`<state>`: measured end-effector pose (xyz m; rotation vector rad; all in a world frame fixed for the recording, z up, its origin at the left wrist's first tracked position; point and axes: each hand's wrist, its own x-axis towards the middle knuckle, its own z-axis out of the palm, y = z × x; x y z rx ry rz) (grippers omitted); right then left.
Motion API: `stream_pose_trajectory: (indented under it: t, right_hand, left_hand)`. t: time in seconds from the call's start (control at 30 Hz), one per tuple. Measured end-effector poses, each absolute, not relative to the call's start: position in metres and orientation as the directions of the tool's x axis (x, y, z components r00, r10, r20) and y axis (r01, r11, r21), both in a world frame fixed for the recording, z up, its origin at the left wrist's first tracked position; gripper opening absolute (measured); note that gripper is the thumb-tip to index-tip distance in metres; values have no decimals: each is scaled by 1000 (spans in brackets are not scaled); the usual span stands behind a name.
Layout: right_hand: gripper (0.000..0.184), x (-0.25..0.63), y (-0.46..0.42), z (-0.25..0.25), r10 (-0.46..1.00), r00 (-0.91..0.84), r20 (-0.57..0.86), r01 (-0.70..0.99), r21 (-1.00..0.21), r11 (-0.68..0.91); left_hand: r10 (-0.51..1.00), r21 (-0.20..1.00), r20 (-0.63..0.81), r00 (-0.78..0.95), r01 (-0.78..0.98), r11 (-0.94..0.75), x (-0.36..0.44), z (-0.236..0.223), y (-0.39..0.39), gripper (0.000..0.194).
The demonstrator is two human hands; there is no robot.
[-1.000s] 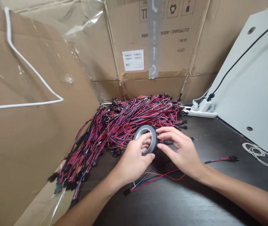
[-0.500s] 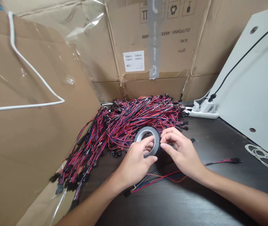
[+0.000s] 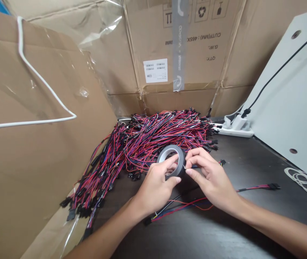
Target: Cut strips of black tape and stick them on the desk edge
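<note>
Tape roll mid-surface, wire heap behind it.
Tape roll (image 3: 173,160) between left hand (image 3: 156,185) and right hand (image 3: 210,178); wire pile (image 3: 148,138) toward back-left corner; loose wires (image 3: 186,205) nearer front edge; power strip (image 3: 236,126) at back-right; cardboard boxes (image 3: 186,54) behind surface (image 3: 250,169).

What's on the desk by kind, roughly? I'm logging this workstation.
Black tape roll, held by left hand and picked at by right hand: 1
Heap of red-blue wire harnesses: 1
Loose wire harnesses: 2
White power strip: 1
Total: 5
</note>
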<state>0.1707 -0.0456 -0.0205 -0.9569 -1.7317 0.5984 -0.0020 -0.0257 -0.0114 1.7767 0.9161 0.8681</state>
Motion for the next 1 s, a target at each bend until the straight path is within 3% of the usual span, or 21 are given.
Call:
stream_pose_trajectory:
  t: [0.6,1.0]
  right_hand:
    - [16,167,-53,-20,839,-249,484,283,-792,541]
    - [13,176,-47,-30,838,-343,424,304,-795,526]
  left_hand:
    - [814,821,296,500,303,-484,-7,-11,-22,55]
    - [661,525,372,652,440,-729,-16,-9,-17,39]
